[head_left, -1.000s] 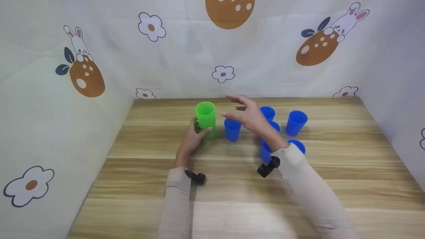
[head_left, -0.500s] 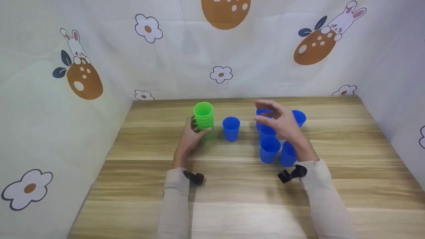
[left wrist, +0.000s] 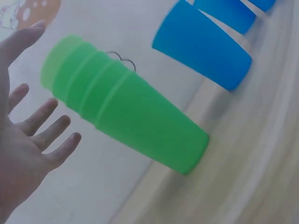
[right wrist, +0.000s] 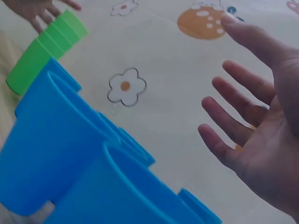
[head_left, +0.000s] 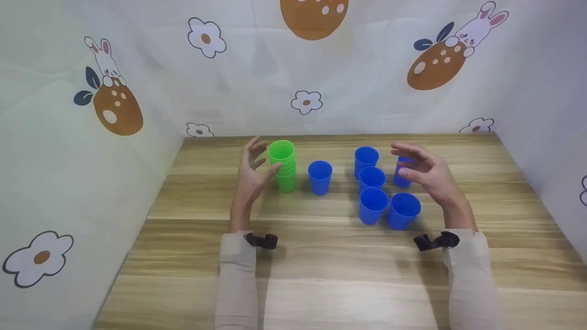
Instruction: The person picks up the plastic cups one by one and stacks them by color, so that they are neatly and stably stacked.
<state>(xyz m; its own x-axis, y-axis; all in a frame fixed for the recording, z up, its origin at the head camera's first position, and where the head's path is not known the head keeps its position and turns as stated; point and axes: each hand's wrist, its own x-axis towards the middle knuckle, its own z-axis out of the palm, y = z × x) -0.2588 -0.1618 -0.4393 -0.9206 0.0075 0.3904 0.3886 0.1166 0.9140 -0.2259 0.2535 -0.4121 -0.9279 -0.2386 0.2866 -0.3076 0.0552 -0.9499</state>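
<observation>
Green cup stack (head_left: 286,182) upright on tabletop (head_left: 321,284), lone blue cup (head_left: 320,179) just beside it, five more blue cups (head_left: 372,213) grouped to right. Left hand (head_left: 250,180) beside stack, fingers spread, not wrapped round it; contact cannot be told. Right hand (head_left: 434,178) loosely spread, holding nothing, near rear-right blue cup (head_left: 401,180). Likely risks: stack tall on narrow base, so sideways brush from left thumb could topple it; blue cups close-set, so careless right-hand sweep could knock several.
</observation>
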